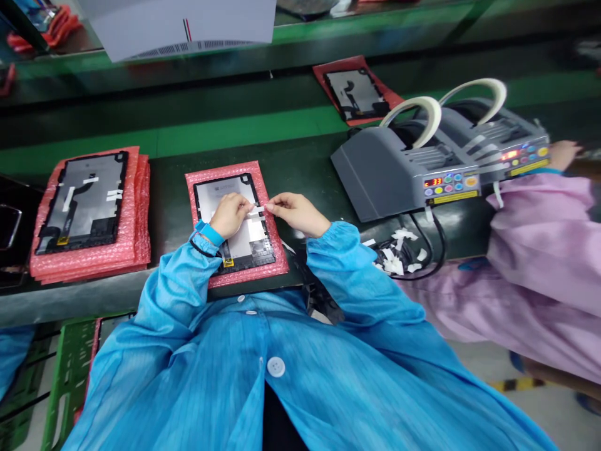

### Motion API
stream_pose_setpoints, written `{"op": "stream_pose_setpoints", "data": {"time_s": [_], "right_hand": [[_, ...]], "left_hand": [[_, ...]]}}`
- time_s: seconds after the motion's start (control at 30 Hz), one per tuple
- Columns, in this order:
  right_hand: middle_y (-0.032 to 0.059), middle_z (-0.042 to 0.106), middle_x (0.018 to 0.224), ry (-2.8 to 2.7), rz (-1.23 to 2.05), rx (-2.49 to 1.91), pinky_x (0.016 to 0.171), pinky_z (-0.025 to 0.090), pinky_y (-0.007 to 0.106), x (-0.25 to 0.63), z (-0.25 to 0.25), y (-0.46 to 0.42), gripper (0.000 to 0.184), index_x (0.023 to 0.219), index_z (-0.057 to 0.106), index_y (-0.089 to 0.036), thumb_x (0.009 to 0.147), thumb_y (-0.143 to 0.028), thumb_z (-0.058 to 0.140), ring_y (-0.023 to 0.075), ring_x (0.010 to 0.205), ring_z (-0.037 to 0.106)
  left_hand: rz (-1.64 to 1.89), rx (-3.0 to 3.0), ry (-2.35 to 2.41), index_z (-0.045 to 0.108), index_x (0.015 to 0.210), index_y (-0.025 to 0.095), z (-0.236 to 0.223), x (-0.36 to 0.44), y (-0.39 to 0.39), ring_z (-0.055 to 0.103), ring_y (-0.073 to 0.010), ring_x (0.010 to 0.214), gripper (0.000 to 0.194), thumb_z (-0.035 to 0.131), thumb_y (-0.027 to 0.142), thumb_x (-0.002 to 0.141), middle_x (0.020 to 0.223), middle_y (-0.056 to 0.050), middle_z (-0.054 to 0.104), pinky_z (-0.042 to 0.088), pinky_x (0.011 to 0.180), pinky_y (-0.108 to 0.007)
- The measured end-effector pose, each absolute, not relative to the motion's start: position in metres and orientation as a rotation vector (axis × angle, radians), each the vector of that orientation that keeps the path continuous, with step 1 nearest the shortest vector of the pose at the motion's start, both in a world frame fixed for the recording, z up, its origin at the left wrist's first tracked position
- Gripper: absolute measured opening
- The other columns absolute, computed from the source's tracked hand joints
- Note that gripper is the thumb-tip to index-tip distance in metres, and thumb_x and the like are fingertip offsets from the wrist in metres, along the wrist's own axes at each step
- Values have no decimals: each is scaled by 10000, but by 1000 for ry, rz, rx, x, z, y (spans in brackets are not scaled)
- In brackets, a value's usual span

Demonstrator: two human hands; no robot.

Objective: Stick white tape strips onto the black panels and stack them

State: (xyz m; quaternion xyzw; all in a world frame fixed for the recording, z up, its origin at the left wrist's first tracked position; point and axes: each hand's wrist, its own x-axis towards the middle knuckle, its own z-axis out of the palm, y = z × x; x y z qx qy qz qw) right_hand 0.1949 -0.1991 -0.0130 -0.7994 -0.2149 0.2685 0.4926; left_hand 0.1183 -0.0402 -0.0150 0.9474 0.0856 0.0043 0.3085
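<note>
A tablet screen panel [241,241] with a black frame and silver back lies on a pink bubble-wrap sheet [277,263] in front of me. A short strip of white tape [256,212] stretches between my fingertips over the panel's right edge. My left hand [230,214] rests over the panel, its thumb and finger pinched at the strip's left end. From the right, my right hand [298,213] pinches the other end. Part of the panel is hidden under my left hand.
Left stands a stack of pink bubble-wrap sheets [141,219] topped by another panel [84,200]. At right are two grey tape dispensers [385,169], with tape scraps [399,254] below. A co-worker's pink sleeve [539,213] reaches beside them. Another wrapped panel [357,91] lies behind.
</note>
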Motion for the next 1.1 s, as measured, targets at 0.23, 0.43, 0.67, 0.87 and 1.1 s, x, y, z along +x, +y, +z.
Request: {"op": "stream_pose_setpoints", "data": {"time_s": [0.23,0.43,0.67,0.87,1.1], "right_hand": [[22,539,736,-788,341,-2092,820,404,336,198,-34,-187,124,621,550,-174,741,-177,581,168,805,516],[47,529,767,-839,268,-2192,867,392,364,202,-51,-184,119,639,589,-169,754,-154,561,192,855,503],[54,524,795,-878,253,-2249,884,380,384,201,-56,-184,112,672,622,-167,761,-168,553,200,886,491],[60,535,803,-881,264,-2294,884,380,380,199,-53,-181,107,669,631,-158,756,-160,567,200,882,500],[76,548,786,-807,158,-2333,862,394,392,195,-46,-193,115,743,669,-149,766,-209,573,220,847,500]], "left_hand": [[-85,2632,413,621,780,152,-15,122,-51,520,-229,942,197,477,252,870,898,-94,614,392,878,-374],[-137,2777,473,638,878,137,-15,121,-62,476,-290,1073,237,446,275,893,1034,-135,596,367,904,-408],[-155,2813,449,630,901,132,-16,119,-61,453,-298,1094,244,429,270,899,1052,-135,582,352,916,-413],[-171,2824,452,632,901,131,-16,118,-64,448,-299,1104,239,433,263,896,1049,-140,581,349,919,-409],[-24,2727,436,619,855,185,-18,117,-55,470,-255,1031,106,536,248,837,979,-88,585,354,894,-388]]}}
